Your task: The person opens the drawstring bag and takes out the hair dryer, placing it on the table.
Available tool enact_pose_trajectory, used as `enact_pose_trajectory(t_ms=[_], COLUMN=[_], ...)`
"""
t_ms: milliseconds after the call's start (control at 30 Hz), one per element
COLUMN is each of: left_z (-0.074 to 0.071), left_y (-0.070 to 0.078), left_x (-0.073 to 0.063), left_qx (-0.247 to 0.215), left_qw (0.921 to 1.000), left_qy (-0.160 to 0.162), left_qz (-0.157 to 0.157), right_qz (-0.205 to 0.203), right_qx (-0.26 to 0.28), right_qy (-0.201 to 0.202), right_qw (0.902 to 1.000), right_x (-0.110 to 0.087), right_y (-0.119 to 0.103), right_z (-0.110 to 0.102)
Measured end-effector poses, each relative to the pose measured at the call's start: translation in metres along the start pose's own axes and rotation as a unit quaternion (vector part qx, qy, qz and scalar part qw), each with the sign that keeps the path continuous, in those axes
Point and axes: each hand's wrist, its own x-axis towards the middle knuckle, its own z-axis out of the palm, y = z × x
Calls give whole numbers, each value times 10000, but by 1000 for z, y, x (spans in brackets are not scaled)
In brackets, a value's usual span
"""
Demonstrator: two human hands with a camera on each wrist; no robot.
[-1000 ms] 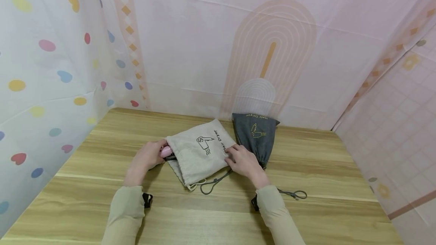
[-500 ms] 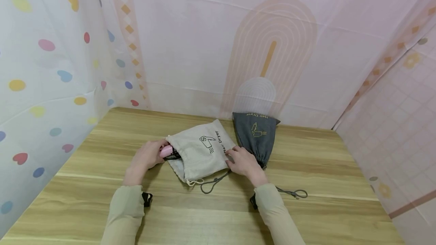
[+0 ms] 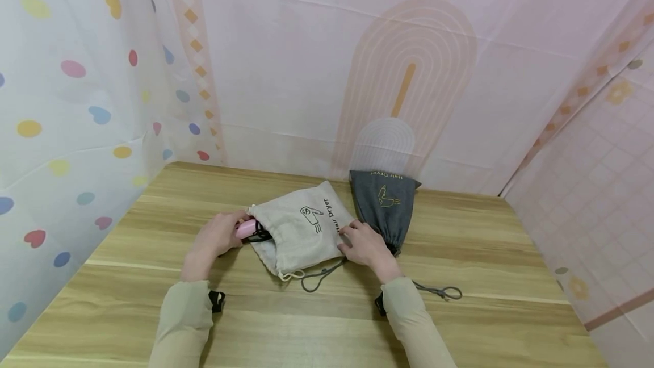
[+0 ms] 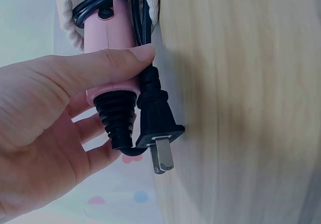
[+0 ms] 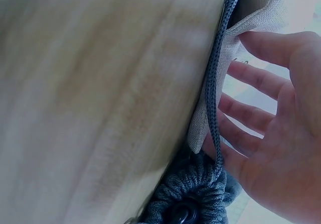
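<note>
A pale grey drawstring bag (image 3: 301,234), printed with "Hair Dryer", lies on the table with its mouth facing left. Out of that mouth sticks the pink handle of a hair dryer (image 4: 108,38); the rest of it is hidden in the bag. My left hand (image 3: 218,237) grips the handle, its thumb across the front and its fingers behind. Black cord is looped round the handle, and the two-pin plug (image 4: 158,118) hangs beside the thumb. At the opposite end, my right hand (image 3: 365,243) holds the bag's lower right edge between thumb and fingers.
A dark grey drawstring bag (image 3: 385,203), also marked "Hair Dryer", lies just behind my right hand, drawn closed. Its cords (image 3: 444,292) trail across the wooden table (image 3: 306,328). Patterned cloth (image 3: 276,72) hangs behind and at both sides.
The left hand has shifted slightly left, and more of the pink handle and black cord shows. The pale bag's mouth gapes wider. My right hand stays at the bag's edge.
</note>
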Motion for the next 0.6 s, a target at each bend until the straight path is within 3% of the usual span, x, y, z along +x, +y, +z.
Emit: enact_pose_trajectory(t_ms=[400,600], left_z=[-2,2], left_y=[0,5], left_x=[-2,0], left_qx=[129,445], left_qw=[9999,9988], left_qy=[63,188], left_qz=[14,102], right_qz=[67,44], right_qx=[12,62], right_qy=[-41,-1], right_qw=[10000,10000], right_x=[0,0], right_y=[0,-1], right_z=[-1,0])
